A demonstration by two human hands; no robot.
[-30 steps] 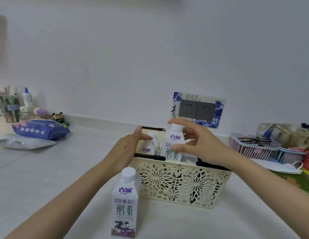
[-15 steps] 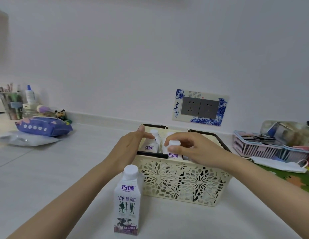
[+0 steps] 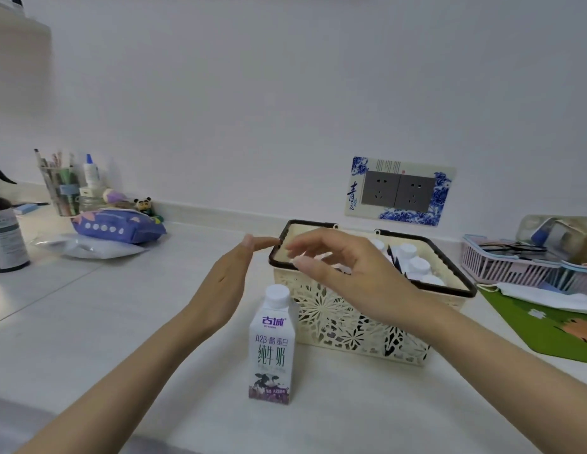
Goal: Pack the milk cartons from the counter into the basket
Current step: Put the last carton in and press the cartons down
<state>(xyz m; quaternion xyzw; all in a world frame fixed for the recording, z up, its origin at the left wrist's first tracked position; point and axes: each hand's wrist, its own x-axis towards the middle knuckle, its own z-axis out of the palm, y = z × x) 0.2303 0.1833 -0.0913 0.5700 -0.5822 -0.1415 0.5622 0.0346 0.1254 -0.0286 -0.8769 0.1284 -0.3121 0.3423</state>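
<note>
A cream lattice basket (image 3: 351, 326) with a dark rim stands on the white counter. Several milk cartons (image 3: 416, 267) stand inside it, white caps showing at the right. One white and purple milk carton (image 3: 272, 348) stands upright on the counter just in front of the basket's left corner. My left hand (image 3: 225, 286) is flat and empty, its fingertips at the basket's left rim. My right hand (image 3: 338, 267) hovers above the basket's left half, fingers loosely spread, holding nothing.
At the left are a purple pouch (image 3: 116, 226), a pen holder (image 3: 61, 191) and a dark bottle (image 3: 5, 234). A pink basket (image 3: 515, 263), a face mask (image 3: 541, 294) and a green mat (image 3: 544, 326) lie at the right. A wall socket (image 3: 400, 191) sits behind the basket.
My right hand lowered a carton into the basket, let it go and lifted clear above the rim. My left hand stayed at the basket's left edge.
</note>
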